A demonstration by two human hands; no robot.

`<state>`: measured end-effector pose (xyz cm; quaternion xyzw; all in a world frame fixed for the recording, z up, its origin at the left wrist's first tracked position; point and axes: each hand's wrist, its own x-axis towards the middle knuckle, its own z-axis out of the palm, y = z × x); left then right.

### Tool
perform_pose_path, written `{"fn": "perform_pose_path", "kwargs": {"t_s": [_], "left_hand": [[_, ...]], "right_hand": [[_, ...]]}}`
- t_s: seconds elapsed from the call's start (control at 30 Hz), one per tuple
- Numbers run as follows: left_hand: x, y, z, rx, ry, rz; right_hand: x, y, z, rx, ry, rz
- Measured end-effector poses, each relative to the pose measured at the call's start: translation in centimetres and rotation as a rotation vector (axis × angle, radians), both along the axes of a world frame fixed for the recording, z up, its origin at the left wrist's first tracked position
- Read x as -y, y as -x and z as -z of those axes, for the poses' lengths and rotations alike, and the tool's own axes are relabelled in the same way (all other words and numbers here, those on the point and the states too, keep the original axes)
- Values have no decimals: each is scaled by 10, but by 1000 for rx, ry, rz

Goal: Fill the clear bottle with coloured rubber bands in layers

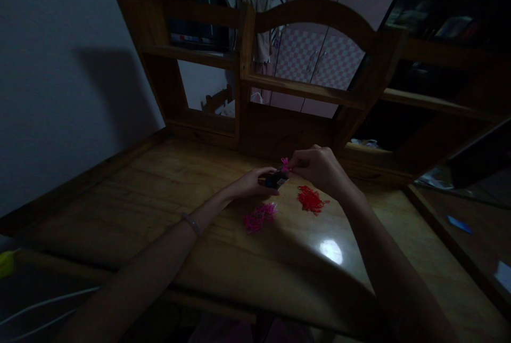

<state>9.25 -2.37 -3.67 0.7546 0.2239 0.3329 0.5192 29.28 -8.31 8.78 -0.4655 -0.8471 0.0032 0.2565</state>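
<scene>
No text, label, brand, number or sign can be read anywhere; the scene is too dark and blurred.

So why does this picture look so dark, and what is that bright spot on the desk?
Head view: dim room, arms nearly in shadow; the spot is lamp glare on the glossy wooden desk. Edges bow from a wide lens. The loose red bands and pink bands still read clearly.
</scene>
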Motion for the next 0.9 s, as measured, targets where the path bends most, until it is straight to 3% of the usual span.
{"fn": "perform_pose_path", "kwargs": {"t_s": [0.3,0.7,0.9], "left_hand": [[1,0,-1,-10,21,-23],[2,0,-2,-14,60,-41],[-1,1,1,-24,37,-28]], "right_hand": [[-3,-1,-3,50,-66,-69],[-2,-10,-4,133,49,-173],[0,-5,-3,-33,130,-150]]}}
